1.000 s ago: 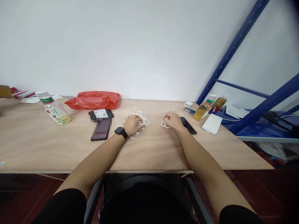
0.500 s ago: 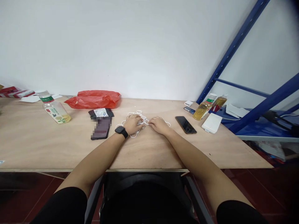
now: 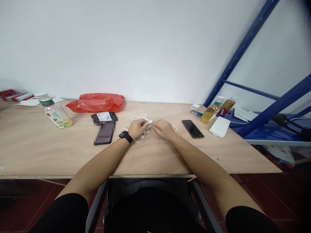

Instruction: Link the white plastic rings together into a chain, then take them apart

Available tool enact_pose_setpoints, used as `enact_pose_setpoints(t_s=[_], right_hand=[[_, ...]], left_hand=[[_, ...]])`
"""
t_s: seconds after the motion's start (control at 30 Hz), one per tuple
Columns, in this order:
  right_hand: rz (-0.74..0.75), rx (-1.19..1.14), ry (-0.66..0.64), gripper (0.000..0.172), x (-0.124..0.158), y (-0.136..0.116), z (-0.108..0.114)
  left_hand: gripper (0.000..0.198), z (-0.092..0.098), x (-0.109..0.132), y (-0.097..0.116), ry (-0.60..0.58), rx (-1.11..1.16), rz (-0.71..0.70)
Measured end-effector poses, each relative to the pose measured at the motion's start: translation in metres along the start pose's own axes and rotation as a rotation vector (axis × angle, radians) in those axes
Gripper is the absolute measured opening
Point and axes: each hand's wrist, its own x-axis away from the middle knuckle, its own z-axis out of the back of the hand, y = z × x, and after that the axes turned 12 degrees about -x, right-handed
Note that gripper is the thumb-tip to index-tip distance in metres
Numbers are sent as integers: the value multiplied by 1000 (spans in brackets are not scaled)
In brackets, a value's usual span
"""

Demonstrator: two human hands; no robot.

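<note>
White looped cord (image 3: 150,122): a loose tangle, mid-worktop (image 3: 155,158), between the hands and partly covered by the left; a further white loop (image 3: 175,129) shows just beside the right. Left grip (image 3: 136,130): thumb and fingers pinched on the cord; black watch (image 3: 125,136) at the wrist. Right grip (image 3: 165,130): fingertips curled in against the same stretch; whether they clasp it is not discernible. To the right: dark phone (image 3: 192,128), flat; white case (image 3: 219,127). To the left: labelled dark packet (image 3: 104,117); crumpled red bag (image 3: 96,103).
</note>
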Motion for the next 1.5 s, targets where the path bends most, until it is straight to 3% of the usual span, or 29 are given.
enact_pose_setpoints(t_s=[0.1, 0.17, 0.27, 0.37, 0.63, 0.83, 0.97, 1.07, 1.2, 1.37, 1.5], right_hand=[[-200, -58, 78, 22, 1, -2, -2], [-315, -84, 52, 24, 1, -3, -2], [-361, -132, -25, 28, 2, -4, -3], [-367, -198, -46, 30, 1, -6, -2], [-407, -190, -66, 31, -3, -10, 5], [-424, 158, -36, 30, 2, 17, 27], [-484, 280, -135, 33, 15, 44, 44], [-551, 279, -103, 40, 19, 53, 49], [-503, 207, -6, 35, 13, 42, 41], [-379, 51, -59, 15, 2, 15, 19], [-359, -63, -74, 30, -1, -1, -1]], left_hand=[[26, 0, 1, 1, 41, -38, -95], [23, 0, 2, 4, 41, -93, -213], [22, -2, 2, 6, 23, -175, -333], [22, -3, 2, 4, 12, -200, -366], [23, 1, 1, 4, -12, -178, -347], [28, 5, -2, -9, 67, -233, -231], [36, 5, -3, -22, -63, -378, -145], [38, 3, -1, -25, -111, -407, -144], [33, -3, 0, -22, -108, -446, -131], [20, -8, 1, -18, -158, -462, -150], [17, -7, 1, -15, -148, -420, -243]])
